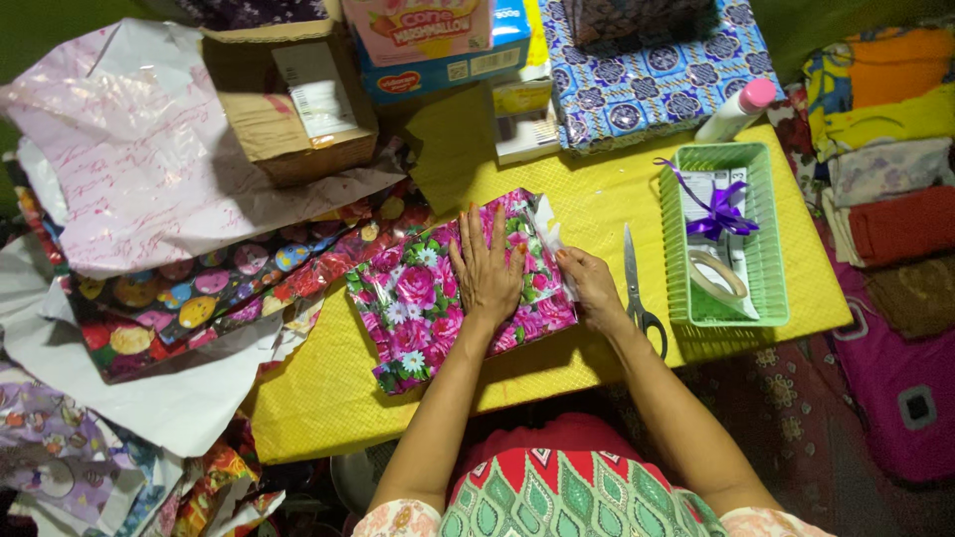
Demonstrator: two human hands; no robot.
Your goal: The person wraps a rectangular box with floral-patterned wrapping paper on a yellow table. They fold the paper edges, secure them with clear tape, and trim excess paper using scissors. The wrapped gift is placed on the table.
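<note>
Nearest us, our left hand point(485, 270) lies flat, fingers spread, pressing on the floral-wrapped parcel point(438, 298) in the middle of the yellow table point(328, 398). Our right hand point(589, 286) pinches the paper at the parcel's right end, scissors point(637, 288) just beside it and a green basket point(771, 259) beyond.

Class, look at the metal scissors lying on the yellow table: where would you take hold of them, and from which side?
Take the metal scissors with dark handles by the handle loops, coming from the near edge of the yellow table. The loops lie nearest the person, beside the right hand; the closed blades point away, alongside the green plastic basket, so the grip probably avoids the tips.
</note>
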